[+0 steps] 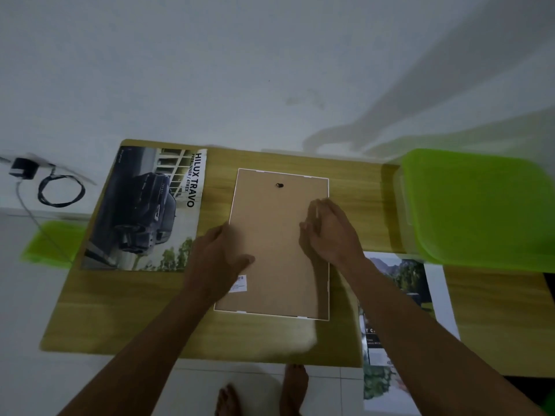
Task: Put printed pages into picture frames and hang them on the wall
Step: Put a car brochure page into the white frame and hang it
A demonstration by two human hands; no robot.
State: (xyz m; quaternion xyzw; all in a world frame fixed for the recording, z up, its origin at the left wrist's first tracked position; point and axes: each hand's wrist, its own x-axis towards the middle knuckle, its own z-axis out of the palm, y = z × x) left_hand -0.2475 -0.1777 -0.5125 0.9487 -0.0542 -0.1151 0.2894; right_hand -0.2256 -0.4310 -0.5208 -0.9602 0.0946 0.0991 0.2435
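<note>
Our left hand (220, 259) lies flat, open on the face-down picture frame (276, 244); our right hand (329, 232), blurred, seemingly pinches its right edge.

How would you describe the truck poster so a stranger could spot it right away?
Look at the wooden table against the white wall. The truck poster lies at its far left, beside the face-down frame. Only it shows a dark pickup and the words HILUX TRAVO.
</note>
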